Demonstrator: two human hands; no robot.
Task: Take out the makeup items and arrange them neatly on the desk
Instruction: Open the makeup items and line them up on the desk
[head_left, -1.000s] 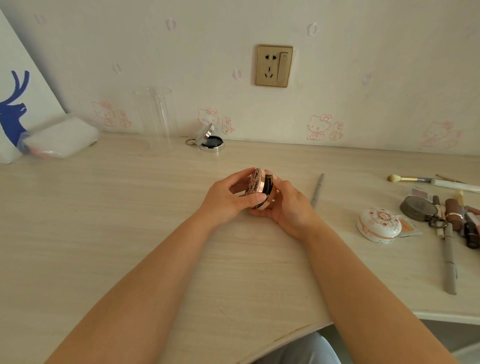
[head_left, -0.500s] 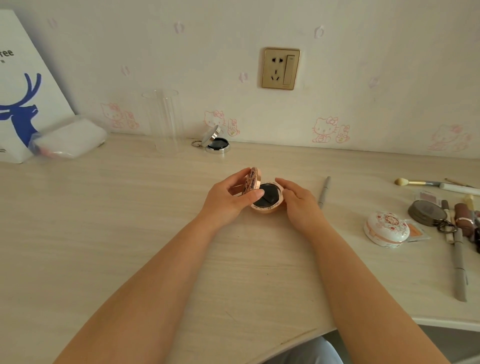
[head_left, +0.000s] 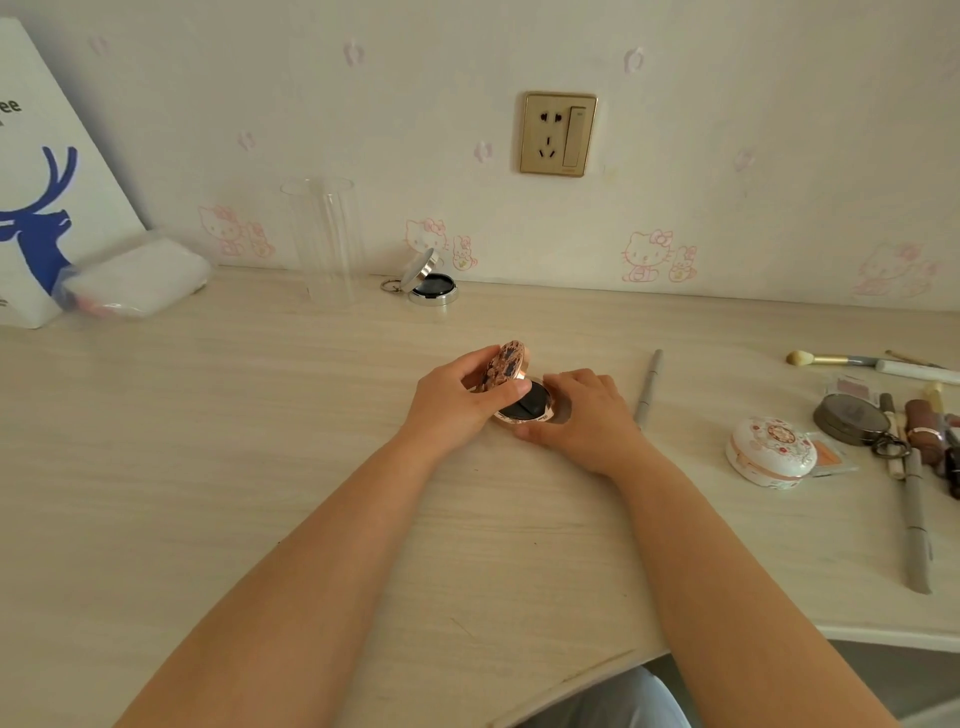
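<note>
rose-gold floral compact (head_left: 511, 387), white floral case (head_left: 771, 452), pale wood-grain desk (head_left: 260, 441)

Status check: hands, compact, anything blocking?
Left hand grips the raised lid. Right hand steadies the compact base on the desk. Nothing in the way; grey pencil lies apart, right.

1. At about ten o'clock from my hands, the white box (head_left: 36, 171) leaning against the wall shows the letters "ee" in dark print, cut off by the left edge of the picture. They are the end of a longer word I cannot read.
2. Below those letters the same box carries a blue deer figure, a sign rather than text.
3. At twelve o'clock, the gold wall socket (head_left: 558, 134) has a small mark along its lower right edge, too small to read.
4. Nothing else here carries print I can make out.
</note>
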